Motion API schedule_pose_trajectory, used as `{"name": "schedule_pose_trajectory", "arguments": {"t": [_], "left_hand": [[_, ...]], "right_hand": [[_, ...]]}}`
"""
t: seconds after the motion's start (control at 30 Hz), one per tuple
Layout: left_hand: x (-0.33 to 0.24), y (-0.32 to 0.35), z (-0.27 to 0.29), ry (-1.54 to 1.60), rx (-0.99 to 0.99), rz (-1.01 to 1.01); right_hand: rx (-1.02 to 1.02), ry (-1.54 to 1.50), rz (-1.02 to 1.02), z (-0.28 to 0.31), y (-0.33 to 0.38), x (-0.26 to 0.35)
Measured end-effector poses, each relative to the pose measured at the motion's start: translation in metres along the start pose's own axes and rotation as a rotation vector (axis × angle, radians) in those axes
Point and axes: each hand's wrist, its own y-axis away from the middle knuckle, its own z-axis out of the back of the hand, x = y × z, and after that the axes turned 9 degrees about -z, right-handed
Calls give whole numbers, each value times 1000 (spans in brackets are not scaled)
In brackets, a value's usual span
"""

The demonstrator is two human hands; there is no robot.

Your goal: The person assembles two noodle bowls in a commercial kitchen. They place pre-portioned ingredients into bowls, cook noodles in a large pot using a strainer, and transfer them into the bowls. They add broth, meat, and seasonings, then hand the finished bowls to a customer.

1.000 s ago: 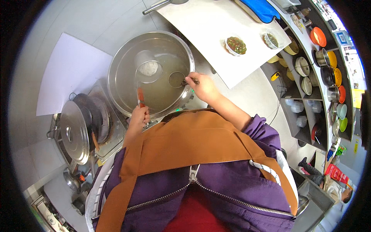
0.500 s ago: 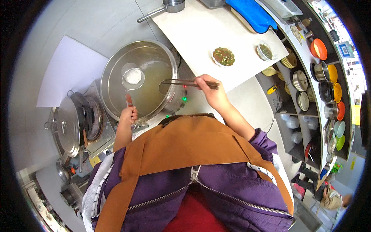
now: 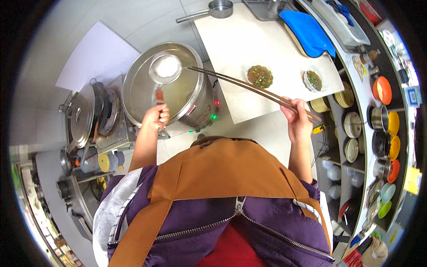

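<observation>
Just beyond the fingers of the left hand (image 3: 155,116): round strainer (image 3: 166,81) with a reddish-brown handle, its bowl over the mouth of a large steel pot (image 3: 132,95). Left fingers curled round the handle's near end, closed in a fist. White food (image 3: 167,66) heaped in the strainer; kind not clear. Cloudy liquid (image 3: 175,100) in the pot, ahead of the same fingers.

Well to the right, fingers of the right hand (image 3: 299,119) pinching a pair of long dark chopsticks (image 3: 271,95) near the thick ends. Sticks slant away leftward from these fingers; thin tips over the pot's mouth, just right of the strainer and apart from it.

Ahead and left of the right fingers, two clear tubs on a white tabletop (image 3: 222,44): nearer the pot, one of reddish-brown sauce with green bits (image 3: 260,76); farther right, a smaller-looking one of similar mix (image 3: 314,81). Beyond both, a blue cloth-like item (image 3: 309,33); at the far edge, a steel saucepan (image 3: 221,8).

Left of the left fingers, a round metal lid (image 3: 83,115) leaning by a dark pan. Right of the right fingers, shelves with stacked plates (image 3: 352,124) and coloured bowls (image 3: 393,147).
</observation>
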Motion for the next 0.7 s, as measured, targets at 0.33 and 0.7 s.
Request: {"name": "schedule_pose_trajectory", "arguments": {"t": [0.33, 0.7], "left_hand": [[92, 43, -138, -399, 149, -200], [191, -36, -139, -1092, 78, -600]], "right_hand": [[48, 367, 428, 2, 25, 9], [-314, -519, 81, 121, -23, -40]]}}
